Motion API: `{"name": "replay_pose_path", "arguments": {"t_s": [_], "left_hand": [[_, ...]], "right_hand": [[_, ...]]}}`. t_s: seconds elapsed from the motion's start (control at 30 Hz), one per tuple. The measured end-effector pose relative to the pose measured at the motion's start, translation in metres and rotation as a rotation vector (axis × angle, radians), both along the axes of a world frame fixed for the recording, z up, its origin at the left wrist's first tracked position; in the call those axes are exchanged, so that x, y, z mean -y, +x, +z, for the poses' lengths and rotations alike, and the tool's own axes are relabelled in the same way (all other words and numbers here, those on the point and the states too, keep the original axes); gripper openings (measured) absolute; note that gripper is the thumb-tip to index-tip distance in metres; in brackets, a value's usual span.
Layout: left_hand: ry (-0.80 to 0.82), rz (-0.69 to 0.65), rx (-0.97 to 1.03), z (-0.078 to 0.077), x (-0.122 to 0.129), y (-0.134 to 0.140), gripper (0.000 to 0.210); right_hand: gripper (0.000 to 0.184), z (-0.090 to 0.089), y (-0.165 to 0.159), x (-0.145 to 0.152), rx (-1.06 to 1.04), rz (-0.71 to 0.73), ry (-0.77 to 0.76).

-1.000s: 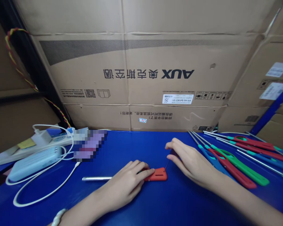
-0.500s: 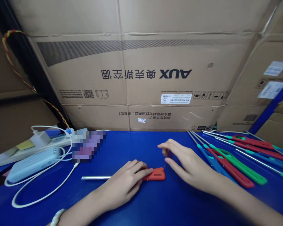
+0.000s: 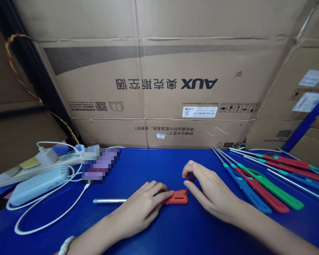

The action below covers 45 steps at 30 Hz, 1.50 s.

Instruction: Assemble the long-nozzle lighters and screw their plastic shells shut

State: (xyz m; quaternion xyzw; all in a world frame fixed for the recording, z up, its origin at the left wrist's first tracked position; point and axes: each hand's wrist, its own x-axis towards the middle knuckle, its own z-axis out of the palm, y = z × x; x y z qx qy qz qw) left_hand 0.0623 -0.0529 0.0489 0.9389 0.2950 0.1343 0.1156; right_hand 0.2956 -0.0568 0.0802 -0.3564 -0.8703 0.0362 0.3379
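A red long-nosed lighter [image 3: 178, 197] lies flat on the blue table, its metal tube pointing left. My left hand [image 3: 149, 202] is closed over its middle, covering the trigger area, with the thumb or a finger along the top of the handle. My right hand [image 3: 204, 186] pinches a small screwdriver [image 3: 186, 191] with a thin shaft. The tip stands slanted at the right end of the red handle. Fingers hide most of the screwdriver's dark handle.
Several blue, red and green lighters [image 3: 276, 191] lie fanned out at the right. On the left are a pale blue power bank [image 3: 39, 186], a white cable [image 3: 42, 228], a power strip [image 3: 5, 177] and a partly pixelated purple item [image 3: 106, 163]. A cardboard wall [image 3: 162, 63] stands behind.
The fingers of my right hand have curled in closer round the screwdriver, whose tip stays at the handle's end. My left hand and the lighter keep their place.
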Motion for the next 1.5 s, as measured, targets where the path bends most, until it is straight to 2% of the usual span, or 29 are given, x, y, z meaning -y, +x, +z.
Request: {"name": "replay_pose_path", "arguments": {"t_s": [0.1,0.17,0.33,0.47,0.67,0.77,0.87,1.03,1.13,1.23,1.5], "left_hand": [[0.009,-0.005,0.019,0.000,0.000,0.000,0.049],[0.010,-0.004,0.017,-0.001,0.000,0.000,0.049],[0.000,0.002,-0.022,-0.001,0.000,-0.001,0.049],[0.014,-0.003,0.009,-0.002,0.000,-0.002,0.046],[0.015,0.007,0.002,-0.003,0.000,-0.002,0.047],[0.013,0.006,-0.012,-0.003,0.000,-0.002,0.048],[0.003,0.004,-0.031,-0.002,0.000,-0.002,0.047],[-0.004,0.001,-0.043,-0.003,-0.001,-0.002,0.047],[-0.002,-0.001,-0.043,-0.003,-0.001,-0.002,0.049],[-0.004,0.003,-0.053,-0.003,-0.001,-0.002,0.048],[0.013,-0.005,-0.037,-0.005,-0.002,-0.003,0.048]], "right_hand": [[0.024,0.014,0.004,0.003,-0.030,0.136,-0.263],[0.023,0.016,0.006,0.001,-0.054,0.169,-0.325],[0.010,-0.004,0.001,-0.003,-0.170,0.086,-0.137],[0.012,-0.016,-0.005,-0.003,-0.172,0.084,0.010],[0.020,-0.022,-0.008,-0.005,-0.238,0.033,0.099],[0.029,-0.017,-0.006,-0.005,-0.234,0.083,0.054],[0.036,-0.004,-0.001,-0.005,-0.208,0.174,-0.077],[0.031,0.012,0.007,-0.008,-0.245,0.171,-0.250],[0.019,0.011,0.006,-0.009,-0.356,0.134,-0.289],[0.006,0.011,0.003,-0.007,-0.363,0.112,-0.298],[0.005,0.014,0.000,-0.005,-0.348,0.040,-0.291]]}}
